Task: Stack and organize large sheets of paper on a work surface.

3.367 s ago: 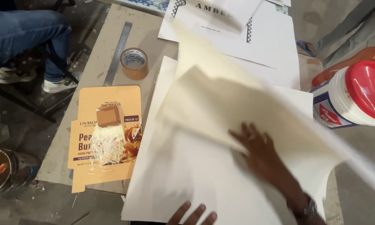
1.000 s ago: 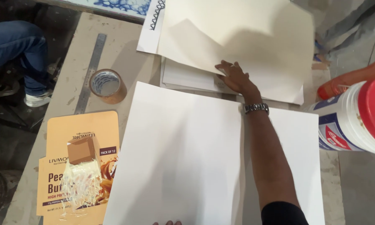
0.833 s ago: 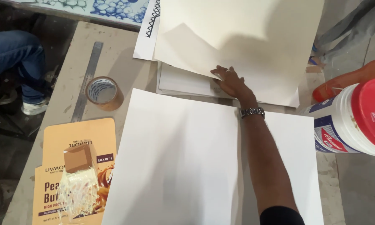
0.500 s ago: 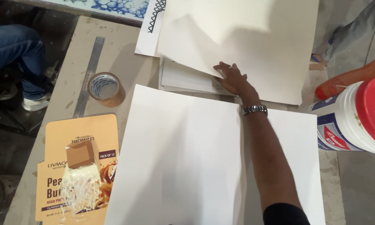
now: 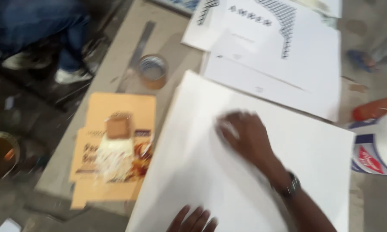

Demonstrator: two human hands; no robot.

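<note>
White and broad, the large sheet (image 5: pixel 202 172) lay across the middle of the grey surface (image 5: pixel 129 56), reaching from the near edge up toward the far side. Beyond the sheet's far edge lay a stack of white printed pages (image 5: pixel 288 64), some with dark spiral bindings. Just left of the sheet sat a flattened orange carton (image 5: pixel 116 146), with a small brown block and a pale smear on top of it. To the right of the sheet stood a white tub (image 5: pixel 380 148) with a red and blue label, partly cut off by the picture's edge. The right hand (image 5: pixel 245 137) rested palm down on the sheet near its middle, fingers spread flat and pressing the paper, a dark wristwatch (image 5: pixel 290 189) on its wrist. The left hand (image 5: pixel 193 221) showed only its fingertips at the sheet's near edge, touching the paper; whether they were spread or curled could not be told. Beyond the carton, left of the sheet's far corner, stood a roll of brown tape (image 5: pixel 152 71), beside a metal ruler (image 5: pixel 137 47).
</note>
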